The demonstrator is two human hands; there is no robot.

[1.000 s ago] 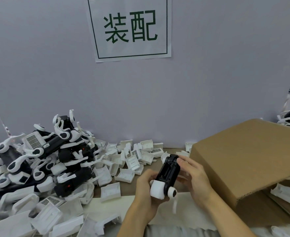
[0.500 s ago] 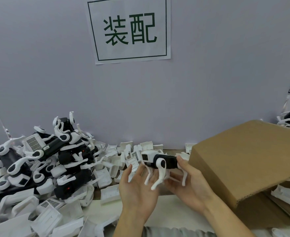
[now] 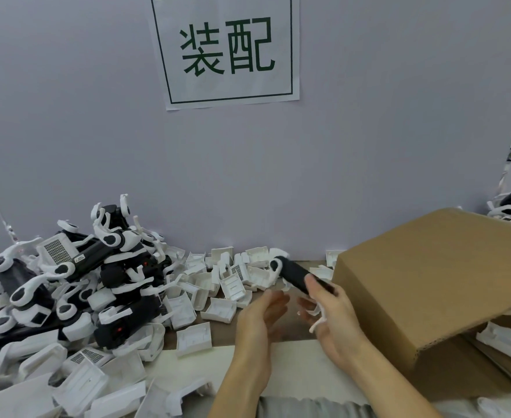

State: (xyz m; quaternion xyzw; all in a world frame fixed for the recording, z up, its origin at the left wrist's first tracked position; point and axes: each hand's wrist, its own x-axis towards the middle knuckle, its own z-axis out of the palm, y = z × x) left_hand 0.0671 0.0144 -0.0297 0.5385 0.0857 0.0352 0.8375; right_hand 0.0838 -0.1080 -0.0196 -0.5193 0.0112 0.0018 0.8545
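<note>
My right hand (image 3: 332, 321) grips a black and white toy robot dog (image 3: 293, 274) by its rear end. The toy's black body slants up to the left, its white head end over the loose parts, and a white leg hangs below my fingers. My left hand (image 3: 258, 324) is just left of it, palm turned toward the toy, fingers straight, holding nothing and apart from the toy.
A heap of assembled black and white toy dogs (image 3: 76, 276) fills the left side. Several loose white shell parts (image 3: 221, 279) lie along the wall and in front. A brown cardboard box flap (image 3: 429, 285) rises at the right. A paper sign (image 3: 227, 49) hangs on the wall.
The left hand has let go of the toy and drawn back. The right hand now holds it alone and has shifted it right toward the box, tilted.
</note>
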